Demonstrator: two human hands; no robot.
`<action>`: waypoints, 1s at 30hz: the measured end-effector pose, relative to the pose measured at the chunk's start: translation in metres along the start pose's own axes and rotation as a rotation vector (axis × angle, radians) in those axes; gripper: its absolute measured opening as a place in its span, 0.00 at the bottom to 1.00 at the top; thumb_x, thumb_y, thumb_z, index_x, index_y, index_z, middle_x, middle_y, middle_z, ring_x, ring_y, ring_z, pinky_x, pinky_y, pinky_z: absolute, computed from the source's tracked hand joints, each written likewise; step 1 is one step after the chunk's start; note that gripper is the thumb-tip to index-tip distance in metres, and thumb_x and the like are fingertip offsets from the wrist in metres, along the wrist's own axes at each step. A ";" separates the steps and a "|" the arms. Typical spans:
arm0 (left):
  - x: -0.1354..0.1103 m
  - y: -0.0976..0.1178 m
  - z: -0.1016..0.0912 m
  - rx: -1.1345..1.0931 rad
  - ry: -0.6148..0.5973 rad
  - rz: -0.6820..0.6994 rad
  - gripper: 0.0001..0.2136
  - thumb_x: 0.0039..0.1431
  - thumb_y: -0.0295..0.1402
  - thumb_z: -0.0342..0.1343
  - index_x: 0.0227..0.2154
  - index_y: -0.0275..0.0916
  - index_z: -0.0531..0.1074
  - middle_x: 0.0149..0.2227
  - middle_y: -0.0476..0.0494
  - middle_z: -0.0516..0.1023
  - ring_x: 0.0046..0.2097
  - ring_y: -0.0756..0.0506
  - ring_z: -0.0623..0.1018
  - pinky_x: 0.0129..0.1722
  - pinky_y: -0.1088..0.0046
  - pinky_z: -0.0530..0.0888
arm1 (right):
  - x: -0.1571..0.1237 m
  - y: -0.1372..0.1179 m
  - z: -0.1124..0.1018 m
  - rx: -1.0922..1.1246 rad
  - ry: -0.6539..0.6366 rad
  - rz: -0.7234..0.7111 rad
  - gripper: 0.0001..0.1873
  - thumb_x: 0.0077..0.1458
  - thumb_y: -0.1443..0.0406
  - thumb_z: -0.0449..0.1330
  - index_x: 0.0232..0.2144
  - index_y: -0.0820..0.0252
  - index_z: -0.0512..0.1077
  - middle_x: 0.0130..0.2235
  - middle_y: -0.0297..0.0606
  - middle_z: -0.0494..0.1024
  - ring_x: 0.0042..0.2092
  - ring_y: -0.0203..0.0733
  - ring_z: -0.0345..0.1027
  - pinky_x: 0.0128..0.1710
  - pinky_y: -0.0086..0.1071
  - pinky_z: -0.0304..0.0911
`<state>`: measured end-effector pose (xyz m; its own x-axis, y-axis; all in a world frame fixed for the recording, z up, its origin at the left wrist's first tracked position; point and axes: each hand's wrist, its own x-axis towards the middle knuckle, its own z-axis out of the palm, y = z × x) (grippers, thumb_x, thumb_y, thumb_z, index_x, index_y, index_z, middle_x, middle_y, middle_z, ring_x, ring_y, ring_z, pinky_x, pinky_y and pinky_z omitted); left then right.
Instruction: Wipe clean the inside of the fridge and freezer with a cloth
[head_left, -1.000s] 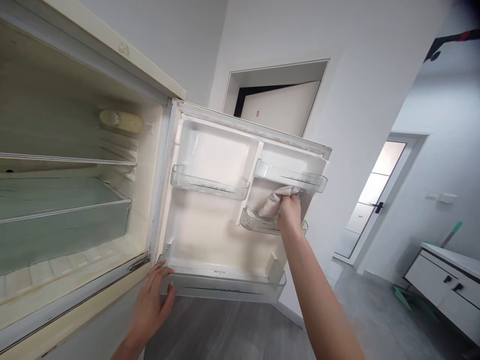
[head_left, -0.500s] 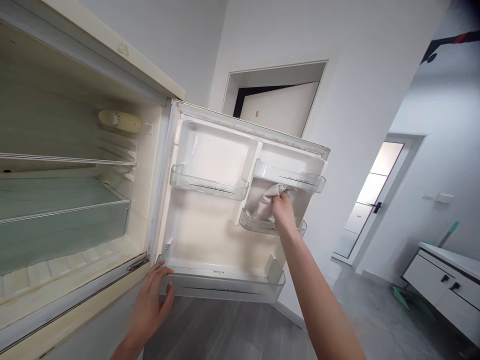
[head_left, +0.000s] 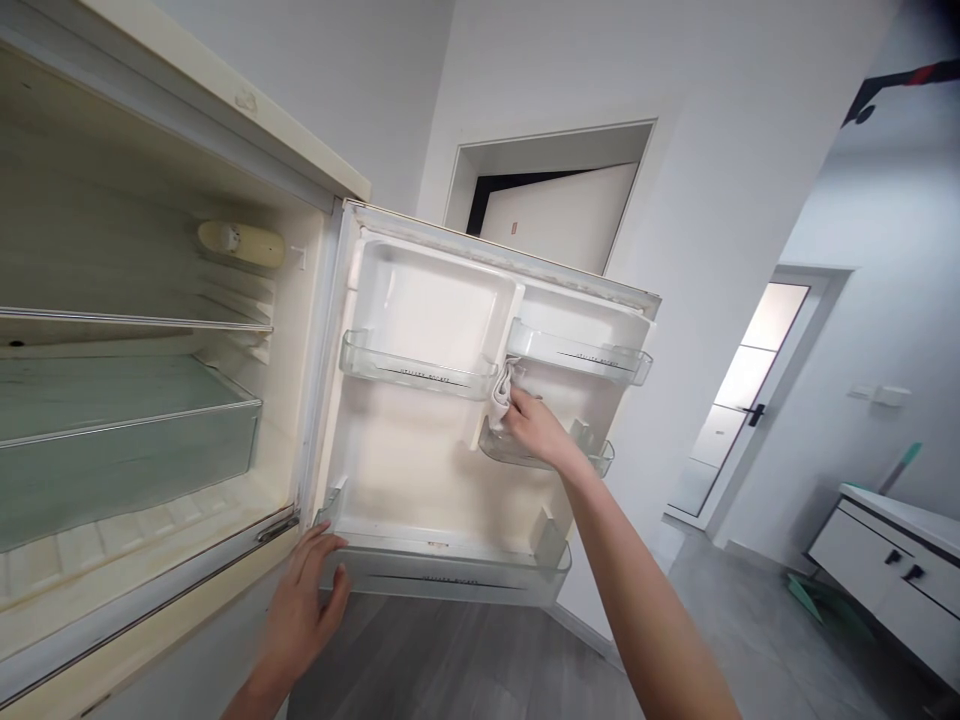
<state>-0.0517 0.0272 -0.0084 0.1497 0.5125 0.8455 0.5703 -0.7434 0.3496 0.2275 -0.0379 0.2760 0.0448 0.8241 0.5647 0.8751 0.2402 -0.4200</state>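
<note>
My right hand (head_left: 534,425) is closed on a white cloth (head_left: 502,396). It holds the cloth against the left end of the small lower bin (head_left: 517,450), on the right side of the fridge door's inner face (head_left: 420,460). Above it is the small upper bin (head_left: 570,350). My left hand (head_left: 304,590) rests at the left corner of the long bottom bin (head_left: 450,578). Its fingertips touch the rim, and the thumb stands apart from the fingers in front of the bin.
On the left stands the open fridge compartment (head_left: 300,430) with a glass shelf (head_left: 135,318), a clear drawer (head_left: 135,470) and a lamp cover (head_left: 240,243). Another door bin (head_left: 420,375) sits upper left. Behind are a wall, doors and a white cabinet (head_left: 885,560) at right.
My right hand has moved left with the cloth, from the middle of the small lower bin to its left end. My left hand has stayed put.
</note>
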 end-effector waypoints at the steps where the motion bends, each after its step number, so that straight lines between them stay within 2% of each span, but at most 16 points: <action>1: 0.000 0.000 -0.001 -0.001 -0.001 0.001 0.09 0.62 0.32 0.48 0.45 0.42 0.66 0.48 0.36 0.74 0.59 0.35 0.71 0.49 0.54 0.76 | -0.001 -0.001 -0.003 -0.053 -0.051 0.015 0.13 0.55 0.62 0.47 0.31 0.55 0.71 0.37 0.39 0.79 0.39 0.48 0.69 0.41 0.36 0.61; 6: 0.003 0.002 -0.005 0.025 0.019 0.031 0.09 0.62 0.33 0.48 0.44 0.42 0.66 0.47 0.37 0.75 0.57 0.36 0.73 0.49 0.56 0.76 | -0.003 0.000 -0.024 -0.202 -0.251 0.030 0.12 0.52 0.63 0.49 0.22 0.54 0.70 0.30 0.36 0.77 0.32 0.44 0.66 0.33 0.34 0.58; 10: 0.003 0.001 -0.006 0.035 0.013 0.041 0.09 0.62 0.34 0.49 0.45 0.42 0.66 0.48 0.37 0.76 0.57 0.36 0.73 0.48 0.58 0.77 | 0.000 0.015 -0.040 -0.204 -0.300 0.036 0.09 0.45 0.65 0.54 0.18 0.54 0.71 0.24 0.34 0.75 0.28 0.41 0.65 0.27 0.31 0.56; 14: 0.002 0.000 -0.004 0.025 0.007 0.044 0.10 0.63 0.33 0.49 0.46 0.42 0.65 0.48 0.36 0.75 0.58 0.36 0.72 0.50 0.55 0.76 | 0.003 0.032 -0.064 -0.237 -0.242 0.164 0.08 0.40 0.67 0.56 0.13 0.56 0.68 0.20 0.33 0.72 0.25 0.39 0.62 0.24 0.30 0.52; 16: 0.000 0.000 -0.003 0.014 0.003 0.035 0.10 0.63 0.32 0.49 0.46 0.42 0.65 0.47 0.36 0.75 0.58 0.36 0.71 0.50 0.53 0.75 | 0.001 0.033 -0.077 -0.200 -0.123 0.261 0.10 0.42 0.65 0.56 0.13 0.57 0.68 0.19 0.33 0.72 0.24 0.39 0.61 0.24 0.30 0.52; 18: -0.001 0.000 -0.002 0.011 -0.006 0.013 0.10 0.63 0.33 0.49 0.46 0.42 0.65 0.49 0.36 0.74 0.58 0.35 0.71 0.49 0.54 0.76 | -0.003 0.025 -0.084 -0.113 0.024 0.296 0.11 0.46 0.62 0.57 0.16 0.58 0.70 0.22 0.33 0.74 0.26 0.39 0.62 0.25 0.30 0.53; 20: -0.001 0.001 -0.001 0.013 -0.005 -0.009 0.10 0.63 0.34 0.49 0.45 0.42 0.66 0.49 0.36 0.74 0.59 0.35 0.71 0.48 0.55 0.77 | -0.010 0.010 -0.081 -0.014 0.071 0.231 0.12 0.50 0.60 0.56 0.22 0.58 0.74 0.27 0.34 0.77 0.30 0.41 0.65 0.29 0.31 0.55; 22: 0.000 0.001 -0.001 0.018 0.005 -0.004 0.09 0.62 0.34 0.49 0.45 0.42 0.66 0.48 0.36 0.74 0.59 0.35 0.71 0.49 0.56 0.76 | -0.018 -0.005 -0.068 0.049 -0.040 0.120 0.14 0.53 0.58 0.54 0.26 0.58 0.75 0.31 0.34 0.79 0.34 0.43 0.68 0.33 0.32 0.58; 25: 0.003 0.000 -0.002 0.038 0.022 0.052 0.09 0.62 0.34 0.49 0.44 0.42 0.66 0.46 0.38 0.75 0.57 0.36 0.72 0.49 0.56 0.76 | -0.032 -0.018 -0.041 0.000 -0.195 -0.021 0.14 0.58 0.58 0.51 0.35 0.56 0.76 0.38 0.36 0.79 0.38 0.44 0.70 0.37 0.34 0.60; 28: 0.005 0.000 -0.004 0.067 0.018 0.086 0.09 0.62 0.34 0.49 0.44 0.42 0.65 0.45 0.38 0.76 0.56 0.36 0.73 0.49 0.56 0.76 | -0.047 -0.014 -0.025 -0.164 -0.175 -0.098 0.17 0.59 0.60 0.52 0.48 0.55 0.72 0.46 0.40 0.78 0.43 0.48 0.71 0.41 0.38 0.61; 30: 0.005 0.000 -0.005 0.068 0.018 0.084 0.09 0.63 0.35 0.49 0.45 0.42 0.65 0.45 0.38 0.76 0.56 0.36 0.73 0.49 0.56 0.76 | -0.056 -0.005 -0.025 -0.242 -0.157 -0.138 0.17 0.61 0.61 0.50 0.50 0.56 0.70 0.46 0.43 0.78 0.45 0.50 0.70 0.43 0.41 0.61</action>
<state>-0.0550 0.0281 -0.0023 0.1853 0.4418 0.8778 0.6098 -0.7522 0.2498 0.2321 -0.0981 0.2641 -0.1410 0.8660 0.4797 0.9579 0.2417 -0.1549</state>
